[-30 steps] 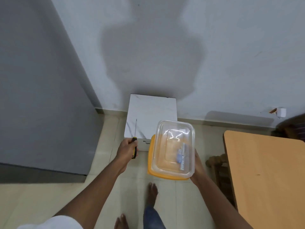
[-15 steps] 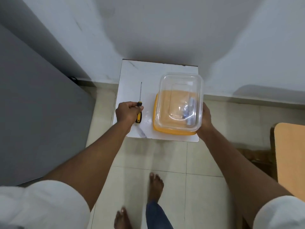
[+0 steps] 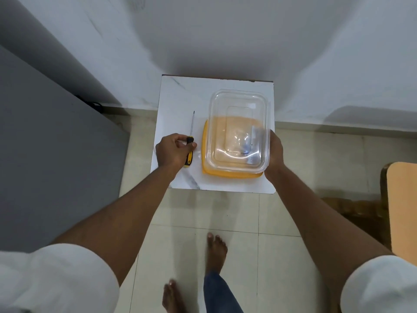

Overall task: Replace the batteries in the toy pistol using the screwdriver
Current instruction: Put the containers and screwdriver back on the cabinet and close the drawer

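My left hand [image 3: 173,152] is closed around the black-and-yellow handle of a screwdriver [image 3: 191,134], whose thin shaft points away from me over the small white marble-patterned table [image 3: 178,96]. My right hand [image 3: 274,154] grips the right near side of a clear plastic container [image 3: 239,132] with an orange lid [image 3: 211,171] underneath it, held over the table's right half. Blurred small objects, bluish and white, lie inside the container; I cannot tell what they are. No toy pistol is clearly visible.
The small table stands against a white wall [image 3: 225,41]. A grey panel [image 3: 45,143] fills the left side. A tan wooden tabletop [image 3: 404,211] and a dark wooden chair [image 3: 352,206] are at the right. Beige floor tiles and the person's bare feet [image 3: 215,249] lie below.
The person has stepped up to the small table; the view now looks down on it. Both hands, with the screwdriver and the container, have moved over the tabletop and lower.
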